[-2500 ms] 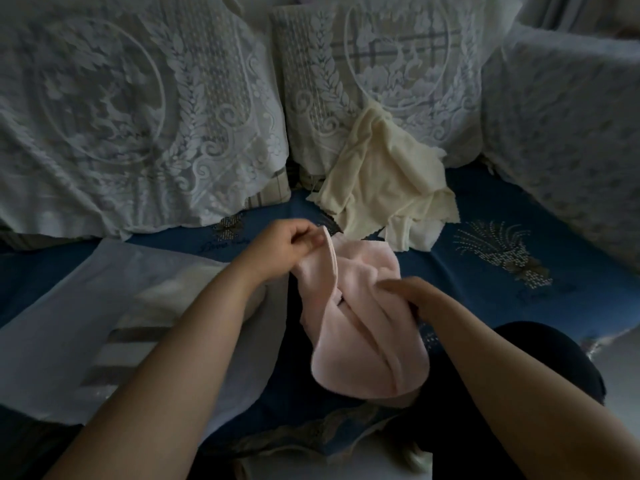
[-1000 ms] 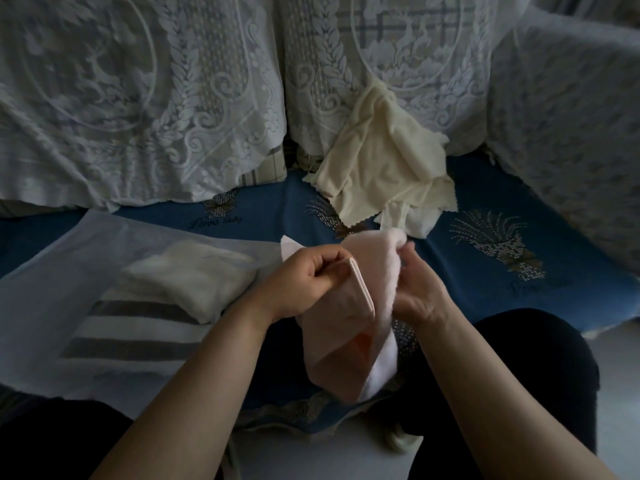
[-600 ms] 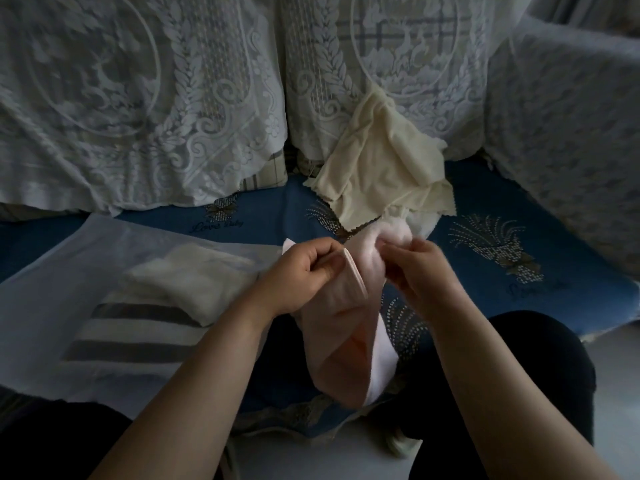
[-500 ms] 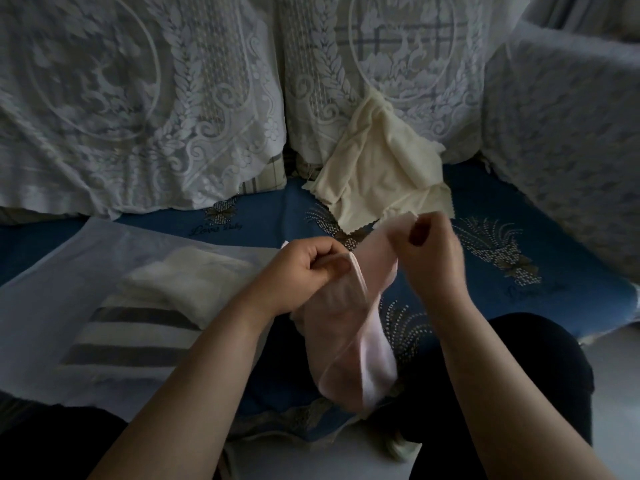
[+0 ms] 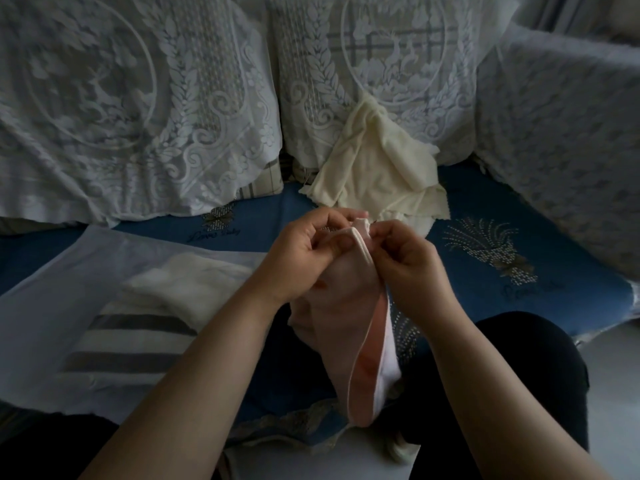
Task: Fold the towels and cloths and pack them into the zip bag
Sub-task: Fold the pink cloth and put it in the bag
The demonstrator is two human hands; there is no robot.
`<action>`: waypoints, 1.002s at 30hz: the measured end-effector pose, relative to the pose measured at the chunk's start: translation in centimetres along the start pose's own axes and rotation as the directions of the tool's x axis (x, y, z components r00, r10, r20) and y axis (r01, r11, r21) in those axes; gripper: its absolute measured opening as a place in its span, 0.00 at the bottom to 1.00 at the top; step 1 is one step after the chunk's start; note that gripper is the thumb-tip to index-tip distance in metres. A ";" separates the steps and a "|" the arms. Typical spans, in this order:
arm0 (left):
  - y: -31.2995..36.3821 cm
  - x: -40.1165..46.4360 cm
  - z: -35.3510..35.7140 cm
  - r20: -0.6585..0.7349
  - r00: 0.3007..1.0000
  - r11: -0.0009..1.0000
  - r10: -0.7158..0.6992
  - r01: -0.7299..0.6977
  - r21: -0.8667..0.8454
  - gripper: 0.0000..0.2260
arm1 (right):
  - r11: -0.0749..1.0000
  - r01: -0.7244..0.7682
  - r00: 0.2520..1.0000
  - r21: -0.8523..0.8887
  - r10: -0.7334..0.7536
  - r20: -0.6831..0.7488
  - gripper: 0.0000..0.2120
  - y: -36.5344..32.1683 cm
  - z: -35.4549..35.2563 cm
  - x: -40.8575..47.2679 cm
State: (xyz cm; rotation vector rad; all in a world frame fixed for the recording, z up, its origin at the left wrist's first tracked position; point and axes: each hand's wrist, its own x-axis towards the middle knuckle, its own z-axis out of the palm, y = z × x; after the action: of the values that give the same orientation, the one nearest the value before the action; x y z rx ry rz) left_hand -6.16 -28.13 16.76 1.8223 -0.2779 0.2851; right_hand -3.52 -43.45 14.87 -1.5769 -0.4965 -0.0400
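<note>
A pink towel [image 5: 349,327] hangs folded over in front of me above the blue seat. My left hand [image 5: 304,251] pinches its top edge, and my right hand [image 5: 405,258] pinches the same edge right beside it, so the two hands nearly touch. To the left lies a translucent zip bag [image 5: 45,306] flat on the seat, with a folded white cloth [image 5: 183,289] and a grey-striped towel [image 5: 135,344] inside. A crumpled cream cloth [image 5: 377,171] rests at the back against a cushion.
Lace-covered cushions [image 5: 138,98] line the back of the blue sofa seat [image 5: 491,237]. A lace-draped armrest [image 5: 568,150] rises on the right. My dark-trousered knee [image 5: 519,368] is at the lower right, next to the pale floor [image 5: 616,393].
My right hand came back down and left from its raised position, bringing its end of the pink towel next to my left hand. The towel now hangs doubled.
</note>
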 end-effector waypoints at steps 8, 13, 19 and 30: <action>0.4 1.9 -0.7 0.064 0.998 0.968 -0.012 -0.004 0.251 0.05 | 0.989 0.023 1.000 -0.149 -0.025 -0.015 0.01 -0.4 -0.2 0.4; 1.5 5.1 -2.7 -0.362 0.900 0.914 0.242 -0.086 0.397 0.04 | 0.723 -0.109 0.993 -0.682 0.113 -0.038 0.02 0.2 -1.0 1.1; -0.6 9.0 -8.5 -0.849 0.528 0.982 0.030 0.142 0.123 0.12 | 0.418 -0.271 0.917 -0.867 0.387 -0.100 0.05 2.6 -4.7 1.7; 0.3 9.8 -10.4 -0.943 0.273 0.981 0.189 -0.023 0.190 0.13 | 0.934 -0.339 0.941 -0.109 0.339 -0.017 0.11 -8.7 -11.1 5.4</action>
State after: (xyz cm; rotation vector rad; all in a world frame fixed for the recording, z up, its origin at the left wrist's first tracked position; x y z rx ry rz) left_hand 2.44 -18.60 23.00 1.4219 0.5318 1.5009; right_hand 1.54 -52.69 25.72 -1.7530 -0.2200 0.2010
